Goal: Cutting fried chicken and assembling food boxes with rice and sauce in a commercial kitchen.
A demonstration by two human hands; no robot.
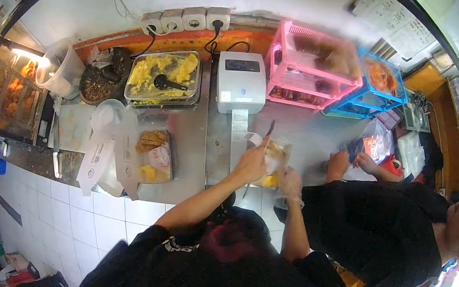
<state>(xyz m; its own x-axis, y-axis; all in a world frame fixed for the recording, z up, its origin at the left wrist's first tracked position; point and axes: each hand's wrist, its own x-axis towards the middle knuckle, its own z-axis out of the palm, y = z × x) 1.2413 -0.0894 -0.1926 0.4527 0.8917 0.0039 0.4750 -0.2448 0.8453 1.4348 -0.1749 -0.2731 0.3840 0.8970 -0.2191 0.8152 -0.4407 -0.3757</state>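
My left hand is closed around a slim dark utensil, whose exact kind I cannot make out. It is over the left side of an open takeaway box that holds pale food and something yellow at the near end. A clear plastic glove covers my right hand, which is at the box's right edge; blur hides how its fingers grip. Left of my hands, a second open box contains a fried piece, a printed paper packet and yellow food.
A label printer with a paper strip stands behind. Leftward are a yellow-food tray, stone mortar, knife and lit display case. Pink and blue racks stand rightward; a co-worker's hands handle bags.
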